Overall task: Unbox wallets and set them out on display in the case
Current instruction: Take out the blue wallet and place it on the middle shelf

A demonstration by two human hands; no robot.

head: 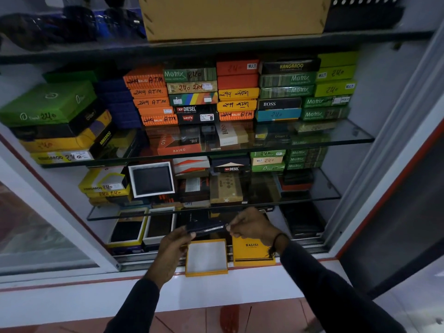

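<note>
A tall display case (355, 164) with glass shelves fills the view, its sliding door pushed aside; the upper shelves are packed with stacked wallet boxes (192, 92) in orange, green, yellow and black, many with handwritten prices. A brown carton (230, 18) on the top shelf is cut off by the upper edge. Lower down, an open white-rimmed box (151, 179) stands tilted, showing a dark wallet. On the case's bottom ledge lie an open, empty yellow box tray (206, 257) and, just beside it, its yellow lid marked BALISI (252, 251). Above the tray, a person in dark sleeves holds a dark zip wallet (207, 228), long axis running left to right, zipper edge facing the viewer. The left hand (171, 248) grips its left end; the right hand (254, 227) pinches its right end, where any zip pull is too small to make out. The bottom shelf behind the hands is dim and partly hidden.
</note>
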